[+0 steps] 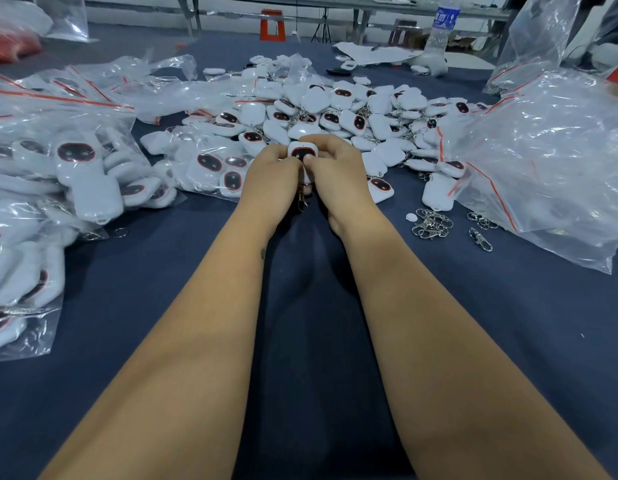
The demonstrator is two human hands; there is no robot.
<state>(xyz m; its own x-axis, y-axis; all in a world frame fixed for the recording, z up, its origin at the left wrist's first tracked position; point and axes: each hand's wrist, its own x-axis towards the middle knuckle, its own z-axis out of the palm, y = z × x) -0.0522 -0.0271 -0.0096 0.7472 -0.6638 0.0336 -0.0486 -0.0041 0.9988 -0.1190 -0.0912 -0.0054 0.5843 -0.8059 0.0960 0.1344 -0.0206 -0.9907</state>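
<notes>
Fob (302,153), white remote with black buttons, sits pinched between my left hand (271,174) and right hand (330,169), just before the pile (335,109); I want firm thumbs so the dangling snap hook (302,202) seats properly.

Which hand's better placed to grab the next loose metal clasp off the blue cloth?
The right hand, probably. The pile of silver metal clasps lies on its side; the left hand would cross over. Both pinch the white plastic key fob.

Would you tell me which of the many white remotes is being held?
The remote pinched between left hand and right hand; all others lie loose or bagged on the table.
</notes>
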